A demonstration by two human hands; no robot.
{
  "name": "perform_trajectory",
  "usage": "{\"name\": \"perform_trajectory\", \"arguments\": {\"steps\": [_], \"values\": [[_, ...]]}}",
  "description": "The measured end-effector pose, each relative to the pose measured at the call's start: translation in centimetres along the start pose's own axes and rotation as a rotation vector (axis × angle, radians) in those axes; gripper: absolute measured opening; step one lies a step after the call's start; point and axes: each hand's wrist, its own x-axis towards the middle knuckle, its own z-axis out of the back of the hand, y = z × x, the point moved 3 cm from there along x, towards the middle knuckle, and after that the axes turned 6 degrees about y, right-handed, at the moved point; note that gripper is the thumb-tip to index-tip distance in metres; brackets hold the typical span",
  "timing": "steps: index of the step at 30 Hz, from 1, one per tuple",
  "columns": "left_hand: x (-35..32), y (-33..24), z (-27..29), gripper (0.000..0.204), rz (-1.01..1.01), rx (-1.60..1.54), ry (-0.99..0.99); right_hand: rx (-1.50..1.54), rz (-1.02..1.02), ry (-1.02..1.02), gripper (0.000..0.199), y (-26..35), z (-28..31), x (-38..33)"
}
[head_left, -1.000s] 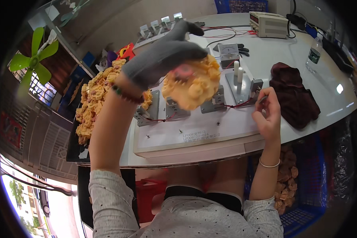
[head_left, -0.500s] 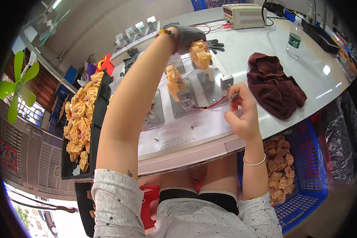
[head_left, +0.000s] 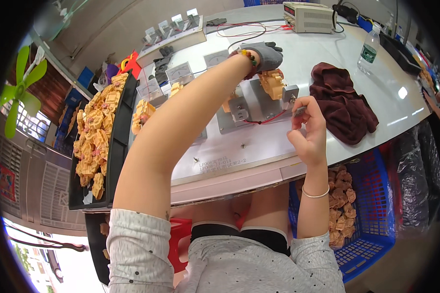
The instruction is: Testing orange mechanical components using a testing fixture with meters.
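My left hand (head_left: 269, 57), in a grey glove, grips a yellow plastic gear-housing part (head_left: 273, 84) at the rightmost test fixture. Its fingertips are partly hidden behind the part. Just right of the part stands a small grey block (head_left: 290, 93) with a metal stud. My bare right hand (head_left: 309, 131) is beside that block, its fingers curled in; something dark shows at the fingertips, too small to name. Another grey block (head_left: 239, 108), with red and black wires (head_left: 261, 121), stands on the neighbouring fixture, whose yellow part is mostly covered by my left forearm.
A black tray (head_left: 123, 115) heaped with yellow parts is on the left. Dark red cloth (head_left: 340, 105) lies to the right, a water bottle (head_left: 369, 51) beyond it. At the back are a power supply (head_left: 310, 18) and meters (head_left: 180, 73). A blue basket (head_left: 371, 234) holds brownish parts below the table edge.
My left hand has moved right and slightly down, bringing the yellow part from above the fixture to beside the grey block. My right hand keeps its curled pose near the block; the view has shifted slightly.
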Motion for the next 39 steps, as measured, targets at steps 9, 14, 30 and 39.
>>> {"name": "perform_trajectory", "arguments": {"steps": [9, 14, 30, 39], "values": [[-17.0, -8.0, 10.8, 0.018, 0.244, -0.464, -0.869, -0.661, -0.061, 0.040, 0.012, 0.5, 1.3, -2.7], [-27.5, -11.1, 8.2, 0.016, 0.466, -0.599, -0.816, -0.565, -0.124, 0.029, 0.010, -0.4, 2.5, -3.3], [-37.0, -10.6, -5.3, 0.008, 1.076, -0.968, -0.628, -0.551, -0.019, 0.035, 0.008, -0.8, 1.8, -3.5], [-36.5, -11.4, -5.7, 0.009, 1.068, -0.760, -0.570, -0.452, -0.203, 0.024, 0.012, -0.8, 2.2, -3.7]]}}
